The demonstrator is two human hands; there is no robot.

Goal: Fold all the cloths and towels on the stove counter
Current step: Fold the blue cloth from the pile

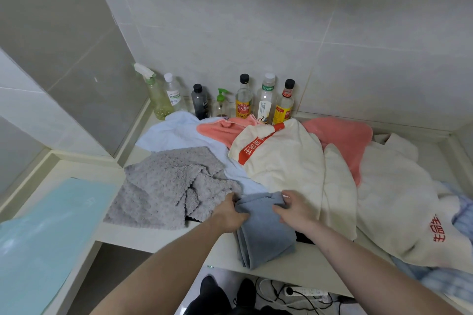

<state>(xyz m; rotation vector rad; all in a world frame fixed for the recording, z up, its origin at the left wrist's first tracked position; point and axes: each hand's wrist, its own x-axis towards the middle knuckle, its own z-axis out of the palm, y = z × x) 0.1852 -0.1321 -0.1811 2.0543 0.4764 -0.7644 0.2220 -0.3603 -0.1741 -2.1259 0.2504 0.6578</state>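
Both my hands are on the blue-grey towel [265,233], which lies folded into a narrow strip at the front edge of the counter [153,238], its near end hanging just past that edge. My left hand [229,215] pinches the far left corner with curled fingers; my right hand [297,212] grips the far right corner likewise. Judgement: this piece is mid-fold, with at least one more fold to make.

Just left of it, the grey dimpled cloth [166,186] lies crumpled and unfolded. Behind it, a cream towel with a red band [279,158] is heaped over a white towel [179,133] and a pink cloth [343,138]. A second cream towel with red lettering [399,202] sprawls towards the right front corner. Bottles [243,100] stand in a row along the back edge.

Risks noted: the overhanging end could drag the strip off the counter if I release it; the layers may shift out of line when lifted, since the pile beneath is uneven; a wide sweep could catch the cream towel.
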